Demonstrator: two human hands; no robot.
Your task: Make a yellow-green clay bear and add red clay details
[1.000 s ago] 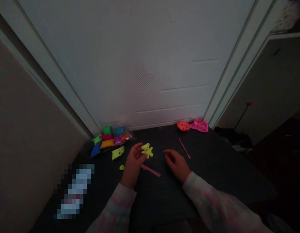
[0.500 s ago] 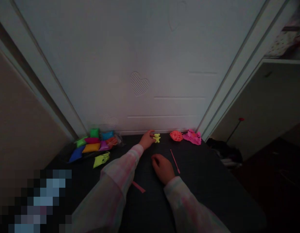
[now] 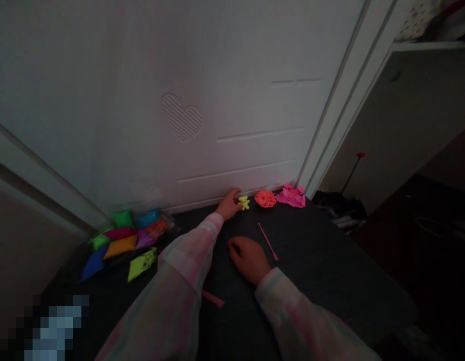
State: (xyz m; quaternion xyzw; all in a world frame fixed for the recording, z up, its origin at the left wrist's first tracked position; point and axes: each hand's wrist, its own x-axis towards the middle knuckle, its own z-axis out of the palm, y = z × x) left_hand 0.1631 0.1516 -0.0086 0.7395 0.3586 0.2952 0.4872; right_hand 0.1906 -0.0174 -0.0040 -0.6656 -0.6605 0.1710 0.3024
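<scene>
My left hand [image 3: 229, 204] reaches to the far edge of the dark table [image 3: 322, 271], against the white door. Its fingers are closed on a small yellow clay bear [image 3: 244, 202]. Right of the bear lie an orange clay lump [image 3: 265, 198] and a pink clay piece [image 3: 291, 196]. My right hand [image 3: 249, 258] rests knuckles-up on the table with the fingers curled under; nothing shows in them. A thin pink stick [image 3: 268, 241] lies just right of that hand. A flat pink tool [image 3: 212, 299] pokes out beside my left sleeve.
Several coloured clay packets [image 3: 121, 239] are heaped at the far left of the table, with a yellow-green packet [image 3: 141, 263] in front. A white door with a heart pattern [image 3: 181, 122] stands behind. Dark floor and clutter lie beyond the table's right edge.
My left hand carried the yellow bear from near the table's middle to the far edge by the orange lump. My right hand stayed on the table. The view swung left.
</scene>
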